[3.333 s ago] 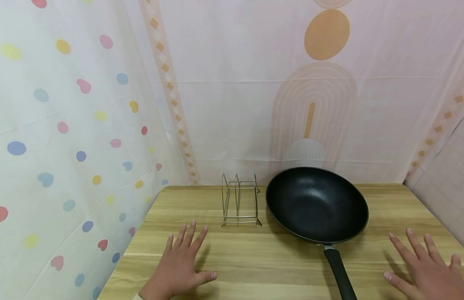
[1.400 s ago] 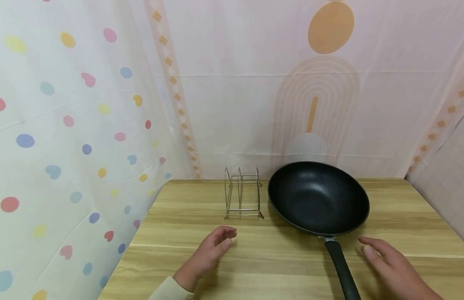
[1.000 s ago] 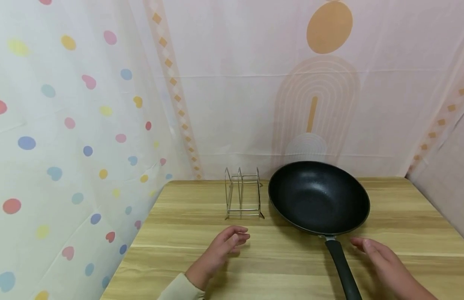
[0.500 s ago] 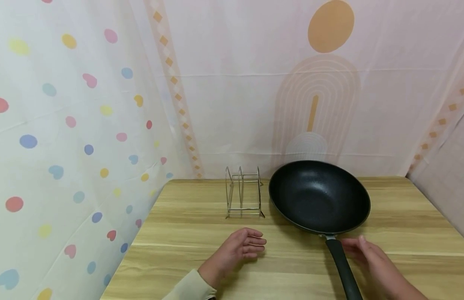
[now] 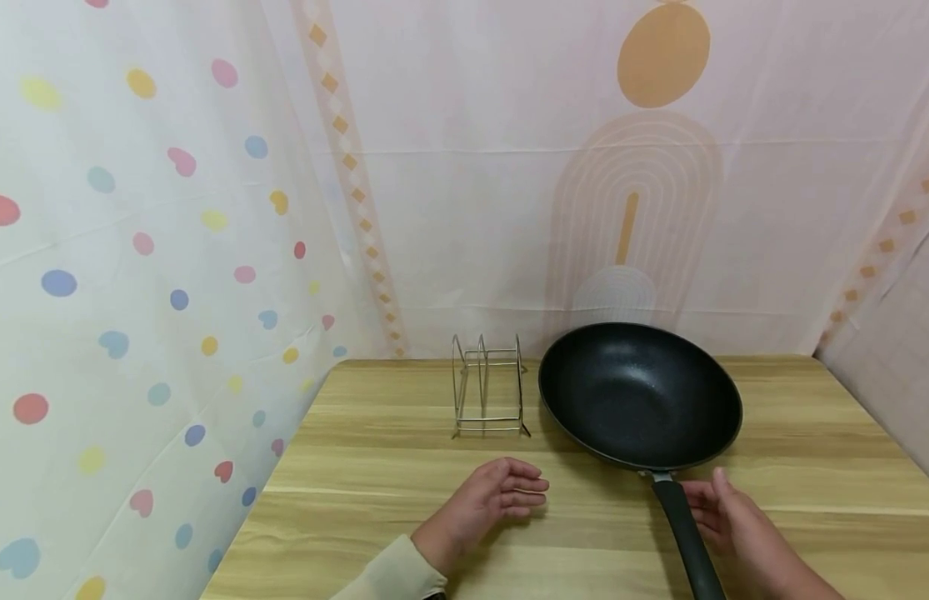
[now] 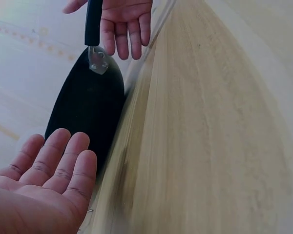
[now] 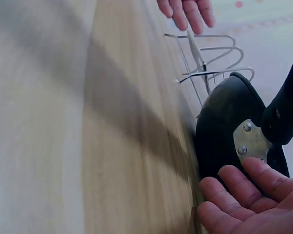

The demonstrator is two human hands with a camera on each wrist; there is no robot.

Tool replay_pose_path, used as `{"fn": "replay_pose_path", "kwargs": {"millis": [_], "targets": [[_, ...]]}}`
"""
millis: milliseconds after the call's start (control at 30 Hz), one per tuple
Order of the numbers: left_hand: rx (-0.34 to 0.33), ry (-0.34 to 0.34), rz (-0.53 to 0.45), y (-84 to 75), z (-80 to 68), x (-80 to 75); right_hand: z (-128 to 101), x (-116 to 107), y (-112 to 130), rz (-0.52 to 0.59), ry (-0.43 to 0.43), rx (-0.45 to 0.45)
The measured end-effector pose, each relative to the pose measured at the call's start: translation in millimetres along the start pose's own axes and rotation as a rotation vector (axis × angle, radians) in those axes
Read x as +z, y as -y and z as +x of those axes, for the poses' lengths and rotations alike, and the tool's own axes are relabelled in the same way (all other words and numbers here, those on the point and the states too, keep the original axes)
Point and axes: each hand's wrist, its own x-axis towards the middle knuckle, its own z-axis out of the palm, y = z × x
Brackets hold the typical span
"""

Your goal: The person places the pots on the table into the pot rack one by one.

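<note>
Though open-fingered — right hand (image 5: 741,533) beside pan handle (image 5: 685,542)

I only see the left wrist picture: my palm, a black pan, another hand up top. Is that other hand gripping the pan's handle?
Observer: No. The head view shows the right hand open beside the handle, fingers not curled round it. Whether they touch, I cannot tell.
Operator: Anything else out there?
Observer: A wire rack stands just left of the pan.
Operator: Is the palm I see near it?
Observer: The left hand is in front of the rack, apart from it, open and holding nothing.
</note>
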Motion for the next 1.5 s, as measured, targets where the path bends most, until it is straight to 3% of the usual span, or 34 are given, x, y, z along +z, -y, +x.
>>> {"fn": "replay_pose_path", "kwargs": {"millis": [233, 433, 533, 900, 1100, 1500], "targets": [[0.006, 0.012, -0.036, 3.9, 8.5, 5.3, 1.4, 2.8, 0.6, 0.107, 0.011, 0.05], [0.005, 0.037, -0.056, 8.4, 14.4, 8.8, 4.2, 1.6, -2.3, 0.35, 0.172, 0.005], [0.002, 0.045, -0.064, 9.5, 16.6, 10.1, 5.3, 3.3, -1.7, 0.432, 0.209, -0.007], [0.007, 0.059, -0.067, 10.2, 25.7, 14.9, 11.1, 12.6, -0.1, 0.627, 0.246, -0.005], [-0.015, 0.073, -0.049, 10.7, 35.4, 23.8, 12.4, 17.1, 2.6, 0.669, 0.238, 0.021], [-0.04, 0.089, -0.032, 14.8, 50.7, 46.7, 15.2, 20.7, 0.1, 0.583, 0.177, 0.058]]}}
